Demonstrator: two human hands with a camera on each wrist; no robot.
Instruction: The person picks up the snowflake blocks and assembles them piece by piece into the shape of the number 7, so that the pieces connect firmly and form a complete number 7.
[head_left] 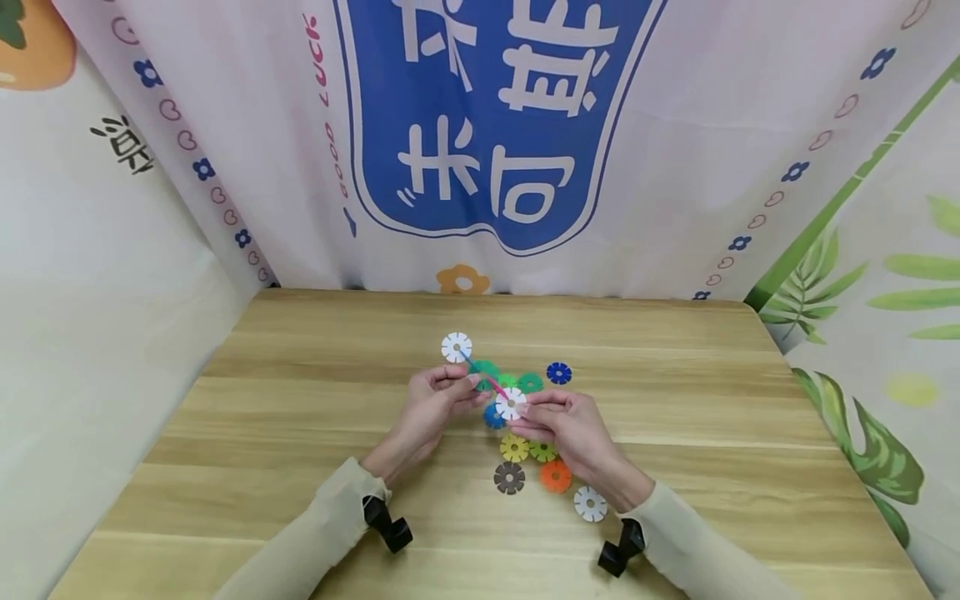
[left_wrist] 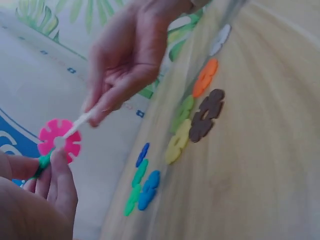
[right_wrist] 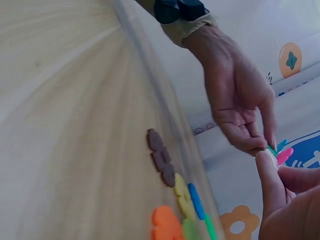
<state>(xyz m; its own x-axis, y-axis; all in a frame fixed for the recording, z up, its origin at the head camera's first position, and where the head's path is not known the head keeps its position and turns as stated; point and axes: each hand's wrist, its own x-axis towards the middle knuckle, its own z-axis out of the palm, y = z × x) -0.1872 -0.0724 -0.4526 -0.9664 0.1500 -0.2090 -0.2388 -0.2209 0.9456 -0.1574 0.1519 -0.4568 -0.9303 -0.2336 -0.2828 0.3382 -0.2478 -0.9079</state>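
Note:
Notched plastic discs are joined in a small chain above the table. My left hand pinches a green disc of this chain between thumb and fingers. A pink disc stands on the green one, face-on in the left wrist view. With thumb and fingertips, my right hand pinches a white disc whose edge meets the pink disc; how deep it sits in a slot cannot be told. At the chain's far end are a blue disc, seen edge-on, and another white disc.
Loose discs lie on the wooden table under and beside the hands: dark blue, teal, blue, yellow, lime, brown, orange and white. A printed curtain hangs behind.

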